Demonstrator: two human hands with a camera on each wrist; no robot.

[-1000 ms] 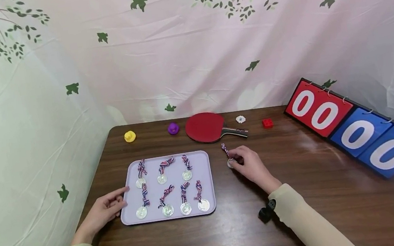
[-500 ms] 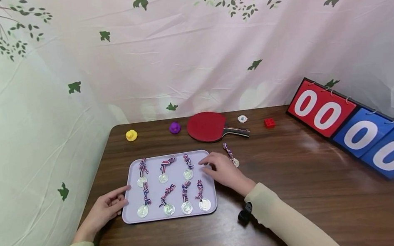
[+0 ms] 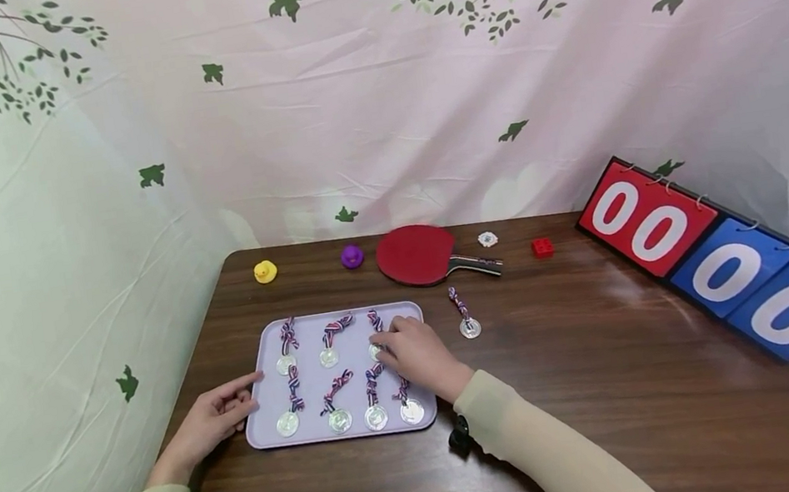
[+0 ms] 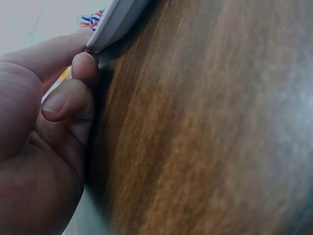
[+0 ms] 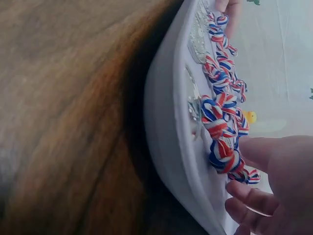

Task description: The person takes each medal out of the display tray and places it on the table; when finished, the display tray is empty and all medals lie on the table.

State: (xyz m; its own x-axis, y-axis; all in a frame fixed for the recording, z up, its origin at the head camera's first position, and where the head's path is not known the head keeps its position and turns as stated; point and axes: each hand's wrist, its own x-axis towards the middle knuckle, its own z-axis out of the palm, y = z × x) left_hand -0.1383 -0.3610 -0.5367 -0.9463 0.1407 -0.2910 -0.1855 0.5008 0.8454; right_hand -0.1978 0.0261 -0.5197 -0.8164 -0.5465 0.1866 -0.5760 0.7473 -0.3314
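Note:
Several silver medals with knotted red, white and blue ribbons lie on a pale lilac tray [image 3: 255,439] in two rows. My left hand [image 3: 210,415] touches the tray's left edge, index finger along the rim and the other fingers curled beneath, as the left wrist view shows. My right hand [image 3: 418,356] reaches over the tray's right side, thumb and index fingertips apart at the disc of the back-row right medal [image 3: 374,352]. It partly hides that medal. In the right wrist view, knotted ribbons [image 5: 225,152] overlap its fingertips. Another medal [image 3: 470,328] lies on the table right of the tray.
Along the table's back stand a yellow duck [image 3: 265,272], a purple duck [image 3: 351,257], a red table tennis paddle [image 3: 416,255], a white gear-shaped piece [image 3: 488,239] and a red toy brick [image 3: 542,248]. A flip scoreboard [image 3: 713,252] leans at the right.
My right hand has let go of the medal on the table, moved left over the tray and come down at the back-row right medal. The left hand stays at the tray's edge.

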